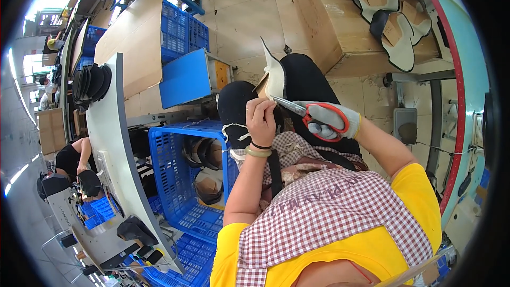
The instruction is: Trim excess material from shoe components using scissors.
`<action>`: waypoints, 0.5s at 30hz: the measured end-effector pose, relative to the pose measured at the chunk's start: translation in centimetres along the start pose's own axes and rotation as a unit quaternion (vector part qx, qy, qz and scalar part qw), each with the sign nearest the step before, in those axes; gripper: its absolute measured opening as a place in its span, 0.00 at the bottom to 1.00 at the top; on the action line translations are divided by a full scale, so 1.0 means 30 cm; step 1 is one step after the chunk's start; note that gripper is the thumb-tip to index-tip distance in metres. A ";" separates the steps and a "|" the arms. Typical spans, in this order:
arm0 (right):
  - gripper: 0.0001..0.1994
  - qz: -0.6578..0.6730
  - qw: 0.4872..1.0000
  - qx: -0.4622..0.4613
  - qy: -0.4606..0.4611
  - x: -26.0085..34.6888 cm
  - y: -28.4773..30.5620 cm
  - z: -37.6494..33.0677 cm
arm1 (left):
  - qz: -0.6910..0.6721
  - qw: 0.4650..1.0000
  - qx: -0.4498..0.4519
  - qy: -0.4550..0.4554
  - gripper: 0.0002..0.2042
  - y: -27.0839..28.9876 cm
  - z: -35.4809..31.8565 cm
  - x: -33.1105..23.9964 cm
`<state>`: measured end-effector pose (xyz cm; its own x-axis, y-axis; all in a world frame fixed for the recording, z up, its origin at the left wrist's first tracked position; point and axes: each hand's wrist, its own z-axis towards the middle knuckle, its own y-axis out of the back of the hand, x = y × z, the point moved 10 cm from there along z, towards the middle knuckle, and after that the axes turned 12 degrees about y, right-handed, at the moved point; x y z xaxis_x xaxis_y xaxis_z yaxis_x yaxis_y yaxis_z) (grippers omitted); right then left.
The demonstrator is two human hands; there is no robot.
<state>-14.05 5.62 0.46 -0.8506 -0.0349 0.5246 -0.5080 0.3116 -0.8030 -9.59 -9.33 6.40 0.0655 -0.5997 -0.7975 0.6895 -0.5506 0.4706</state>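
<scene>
Trimming step: bare left hand (pixel 260 118) pinches white-lined shoe upper (pixel 276 77) over lap; gloved right hand (pixel 330 120) grips red-handled scissors (pixel 313 114), blades apparently at upper's edge. Next cut needs steady hold.

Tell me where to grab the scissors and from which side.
Take the scissors by the red loop handles, coming from the person's right, where the gloved right hand already has them. The blades point left toward the shoe piece under the left hand.
</scene>
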 end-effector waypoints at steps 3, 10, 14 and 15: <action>0.32 -0.024 0.997 -0.073 0.028 -0.034 0.017 0.004 | -0.017 1.000 0.001 0.013 0.03 -0.007 0.003 -0.003; 0.26 0.103 0.984 -0.112 0.094 -0.110 -0.036 0.011 | -0.099 0.954 -0.035 0.282 0.02 -0.018 -0.062 0.158; 0.26 0.102 0.982 -0.129 0.095 -0.129 -0.027 -0.011 | -0.380 0.813 0.085 0.433 0.05 -0.137 -0.124 0.235; 0.26 0.101 0.982 -0.130 0.096 -0.132 -0.033 -0.017 | -0.378 0.814 0.109 0.427 0.04 -0.151 -0.124 0.223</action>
<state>-10.12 5.94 -0.69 -0.8763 0.2244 0.4262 -0.2590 0.5265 -0.8097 -9.59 -8.68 -2.49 0.2235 0.5287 -0.8188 0.6268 -0.7213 -0.2947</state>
